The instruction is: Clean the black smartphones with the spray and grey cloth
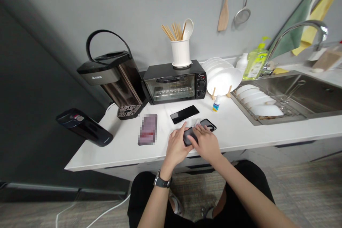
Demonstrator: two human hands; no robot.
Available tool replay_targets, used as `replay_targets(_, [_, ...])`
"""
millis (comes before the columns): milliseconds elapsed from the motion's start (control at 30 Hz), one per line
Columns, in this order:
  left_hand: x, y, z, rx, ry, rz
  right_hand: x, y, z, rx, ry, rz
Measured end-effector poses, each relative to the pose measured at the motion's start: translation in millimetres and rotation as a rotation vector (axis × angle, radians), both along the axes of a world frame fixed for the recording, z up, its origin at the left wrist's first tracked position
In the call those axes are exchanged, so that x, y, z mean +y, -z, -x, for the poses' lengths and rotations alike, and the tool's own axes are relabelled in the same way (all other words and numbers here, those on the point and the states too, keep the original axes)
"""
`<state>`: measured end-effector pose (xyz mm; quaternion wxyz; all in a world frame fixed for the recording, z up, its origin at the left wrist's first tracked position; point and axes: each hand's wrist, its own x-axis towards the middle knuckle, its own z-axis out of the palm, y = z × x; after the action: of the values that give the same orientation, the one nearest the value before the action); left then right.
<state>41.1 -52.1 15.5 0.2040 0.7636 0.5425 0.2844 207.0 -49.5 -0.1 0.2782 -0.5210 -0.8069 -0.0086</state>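
Both my hands are on a dark grey phone case [189,136] lying slantwise on the white counter. A round camera opening shows at its upper right end. My left hand [177,145] grips the near left end, thumb along the upper edge. Across the middle lies my right hand [207,143], fingers close together and pressed down, thumb toward the left end. Those fingers hide part of the case; whether anything thin is under them I cannot make out. Just beyond lies a black phone [185,114], screen up. A small white-capped bottle [216,103] stands behind the case.
A blurred-out pinkish flat item [148,129] and a dark tilted-looking flask [84,127] are on the left, by a water dispenser [114,78]. Behind are a toaster oven [173,83] bearing a utensil holder [181,52], and racked plates [223,78]. A sink [315,94] with bowls is right.
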Motion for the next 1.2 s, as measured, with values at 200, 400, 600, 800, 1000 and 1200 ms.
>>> replay_targets(200, [-5.0, 1.6, 0.4, 0.075, -0.015, -0.003, -24.7, -3.6, -3.4, 0.120, -0.301, 0.103])
replay_targets(400, [-6.5, -1.9, -5.2, 0.031, -0.060, 0.013, -5.7, 2.3, -66.6, -0.001, -0.143, 0.030])
replay_targets(600, [-1.6, -0.6, -5.5, 0.006, -0.030, 0.013, 10.9, 6.5, -61.0, -0.089, 0.097, -0.083])
replay_targets(800, [-1.7, 0.8, -3.3, -0.016, -0.014, 0.001, 8.1, 1.8, -7.6, -0.004, 0.072, -0.024])
replay_targets(1000, [-3.4, 3.3, 0.8, 0.020, 0.028, -0.006, -26.4, -9.6, -2.6, 0.121, -0.290, 0.141])
replay_targets(1200, [-3.0, -0.8, -4.0, 0.025, -0.009, -0.015, -10.9, -2.3, -61.2, -0.003, -0.142, 0.046])
